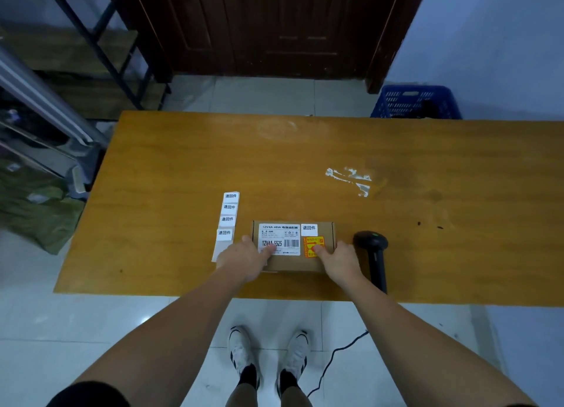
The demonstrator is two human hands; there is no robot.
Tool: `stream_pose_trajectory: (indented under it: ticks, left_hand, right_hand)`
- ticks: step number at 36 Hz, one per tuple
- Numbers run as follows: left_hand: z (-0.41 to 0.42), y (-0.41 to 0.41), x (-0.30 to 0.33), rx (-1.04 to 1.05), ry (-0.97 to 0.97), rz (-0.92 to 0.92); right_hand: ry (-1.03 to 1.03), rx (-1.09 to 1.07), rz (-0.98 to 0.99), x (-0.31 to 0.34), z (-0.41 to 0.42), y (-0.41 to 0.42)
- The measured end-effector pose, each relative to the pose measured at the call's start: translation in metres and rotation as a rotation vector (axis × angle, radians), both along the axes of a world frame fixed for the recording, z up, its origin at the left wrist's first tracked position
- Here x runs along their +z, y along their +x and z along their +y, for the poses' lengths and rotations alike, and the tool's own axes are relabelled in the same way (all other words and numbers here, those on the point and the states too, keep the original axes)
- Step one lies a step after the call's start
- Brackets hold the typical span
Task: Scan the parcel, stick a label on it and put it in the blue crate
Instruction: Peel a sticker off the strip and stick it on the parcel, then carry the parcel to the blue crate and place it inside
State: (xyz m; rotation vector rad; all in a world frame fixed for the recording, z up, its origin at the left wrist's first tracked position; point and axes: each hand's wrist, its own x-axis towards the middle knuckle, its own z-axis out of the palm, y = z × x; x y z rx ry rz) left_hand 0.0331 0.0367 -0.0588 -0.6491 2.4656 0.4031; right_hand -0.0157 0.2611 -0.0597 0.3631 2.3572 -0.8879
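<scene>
A: Which step is this, would you say?

B: The label step looks finished. The parcel [293,245] lies flat on the bench [183,162], near its front edge, and a small white label [309,229] already sits on the top face, just right of the big printed sticker with the barcode. The scanner [373,254] lies on the bench just to the right of the parcel, with no hand on it.

A: And the hands?

B: The left hand [244,258] is on the parcel's near left corner, thumb pressed on the top face, fingers wrapping the side. The right hand [338,258] does the same on the near right corner, thumb on the orange sticker. Both seem to be gripping the parcel, though it rests on the bench, not lifted.

A: So what comes next?

B: I judge the last step: carry it to the blue crate [416,102]. That stands on the floor beyond the far edge of the bench, off to the right and well apart from the parcel. The move calls for a lift clear of the bench, past the scanner, and a long reach or a walk round.

A: And the strip of spare labels [227,220]?

B: Just left of the parcel, beside the left hand. Best not dragged along.
</scene>
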Motion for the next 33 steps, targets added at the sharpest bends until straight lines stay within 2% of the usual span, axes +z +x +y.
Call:
stream_pose_trajectory:
  ticks: [3, 7, 9, 11, 15, 17, 19, 25, 33]
  left_hand:
    - [-0.003, -0.002, 0.01, -0.014, -0.04, 0.03]
    - [-0.011, -0.012, 0.044, -0.035, -0.057, 0.119]
    - [-0.018, -0.02, 0.07, 0.001, -0.012, 0.15]
    - [-0.027, -0.029, 0.101, 0.103, 0.133, 0.18]
    - [-0.046, -0.045, 0.168, 0.558, 0.742, 0.325]
    - [-0.06, -0.046, 0.201, 0.658, 0.905, 0.402]
    - [-0.076, -0.044, 0.231, 0.706, 0.986, 0.466]
    - [-0.124, -0.024, 0.313, 0.698, 0.995, 0.628]
    - [-0.205, 0.052, 0.39, 0.731, 0.902, 0.811]
  right_hand:
    - [-0.12, -0.106, -0.025, 0.009, 0.001, -0.006]
    - [-0.411, -0.322, -0.107, 0.047, -0.003, -0.021]
    - [-0.471, -0.333, -0.08, 0.071, -0.007, -0.031]
    - [-0.521, -0.313, -0.033, 0.098, -0.014, -0.043]
    - [-0.648, -0.234, 0.022, 0.158, -0.037, -0.068]
    - [-0.703, -0.178, 0.006, 0.189, -0.052, -0.078]
    - [-0.746, -0.137, -0.013, 0.22, -0.068, -0.086]
    - [-0.797, -0.001, -0.001, 0.304, -0.126, -0.091]
    - [-0.738, 0.272, 0.184, 0.385, -0.232, -0.041]
